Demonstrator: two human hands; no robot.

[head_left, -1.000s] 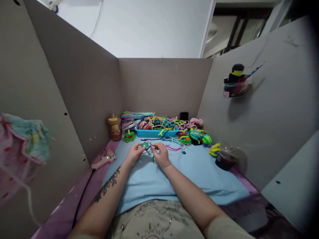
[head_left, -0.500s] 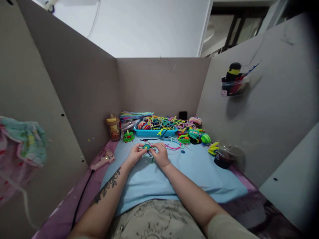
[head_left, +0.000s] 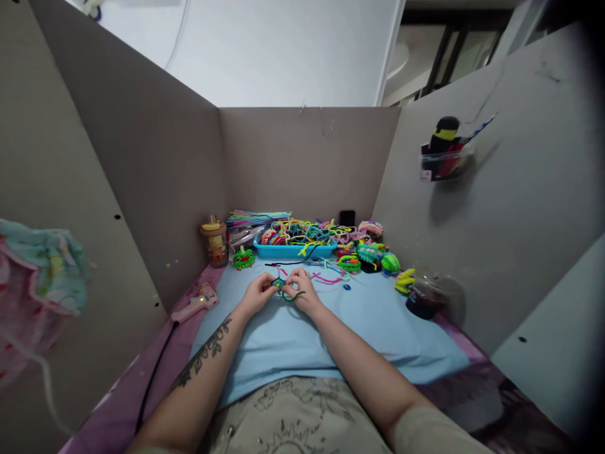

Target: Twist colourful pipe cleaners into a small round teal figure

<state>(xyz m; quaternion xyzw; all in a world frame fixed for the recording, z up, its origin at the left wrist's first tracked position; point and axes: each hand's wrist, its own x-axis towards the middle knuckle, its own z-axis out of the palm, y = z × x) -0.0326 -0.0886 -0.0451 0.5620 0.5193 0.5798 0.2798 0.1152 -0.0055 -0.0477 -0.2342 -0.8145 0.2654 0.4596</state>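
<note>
Between my two hands is a small teal pipe-cleaner piece [head_left: 278,284] with a yellow spot at its middle. My left hand [head_left: 258,294] pinches its left side between thumb and fingers. My right hand [head_left: 302,294] is closed at its right side, fingertips together on the piece's edge. A dark green pipe cleaner [head_left: 293,298] curves from the piece across the front of my right hand. Just behind the hands lie loose pink pipe cleaners [head_left: 331,279] and a small dark blue oval bead [head_left: 346,287] on the light blue cloth [head_left: 359,334].
A blue tray [head_left: 295,251] of tangled pipe cleaners stands at the back, a green frog-like figure [head_left: 244,258] to its left. Several fuzzy figures [head_left: 367,253] sit at right, near a dark cup [head_left: 423,301]. A pink glue gun [head_left: 196,304] lies at left. Grey panels enclose the table.
The dark green strand has swung from hanging below the piece to curving right over my right hand. My right hand has turned slightly; my left hand stays nearly still.
</note>
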